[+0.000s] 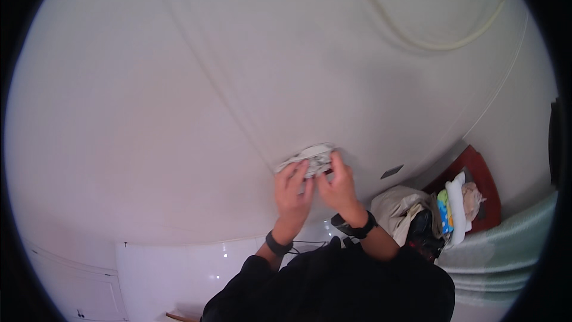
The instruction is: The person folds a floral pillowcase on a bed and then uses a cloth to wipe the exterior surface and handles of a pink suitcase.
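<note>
A crumpled white-and-grey cloth [319, 157] is held up against a pale wall, near the middle of the view. My left hand [292, 188] has its fingers on the cloth's lower left part. With thumb and fingers my right hand [337, 183] grips the cloth's right end. Something dark red shows at the lower edge of the cloth, mostly hidden. Both wrists wear dark bands.
At the right stands a red wooden piece of furniture [489, 188] with folded fabrics and a white pillow-like item [456, 205]. Near it are a beige cloth heap [393, 205], a green curtain [505, 250] and a dark wall plate [392, 171]. A pale hose or cable [440, 48] curves above.
</note>
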`<state>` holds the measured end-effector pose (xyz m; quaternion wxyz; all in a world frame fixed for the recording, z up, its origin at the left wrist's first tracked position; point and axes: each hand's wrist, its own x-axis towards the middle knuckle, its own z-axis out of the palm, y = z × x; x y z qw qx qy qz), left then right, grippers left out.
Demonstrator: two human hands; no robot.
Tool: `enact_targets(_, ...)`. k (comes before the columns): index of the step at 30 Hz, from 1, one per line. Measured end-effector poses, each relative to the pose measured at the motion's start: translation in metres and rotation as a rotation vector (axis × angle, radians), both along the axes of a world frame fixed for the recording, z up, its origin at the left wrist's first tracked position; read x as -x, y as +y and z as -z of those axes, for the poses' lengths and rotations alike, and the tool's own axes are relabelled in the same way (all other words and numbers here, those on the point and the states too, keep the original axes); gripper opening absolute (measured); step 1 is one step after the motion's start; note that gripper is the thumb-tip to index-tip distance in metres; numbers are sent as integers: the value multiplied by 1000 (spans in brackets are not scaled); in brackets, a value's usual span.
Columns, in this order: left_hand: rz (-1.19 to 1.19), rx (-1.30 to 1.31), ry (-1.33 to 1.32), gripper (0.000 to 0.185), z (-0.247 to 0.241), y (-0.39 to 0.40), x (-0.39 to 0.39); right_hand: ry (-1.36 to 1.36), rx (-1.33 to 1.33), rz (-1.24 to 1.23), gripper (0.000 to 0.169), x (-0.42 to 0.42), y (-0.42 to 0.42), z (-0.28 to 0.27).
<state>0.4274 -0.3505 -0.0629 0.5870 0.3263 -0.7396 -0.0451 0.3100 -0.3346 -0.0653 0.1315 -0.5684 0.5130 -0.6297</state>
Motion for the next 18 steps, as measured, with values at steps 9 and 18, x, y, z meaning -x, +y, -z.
enact_targets(9,217,-36,-240,57,-6,18,169,-473,-22,51,24,161,25,25)
enact_targets(18,109,-12,-332,53,43,10,115,-329,-324,-179,27,134,25,85)
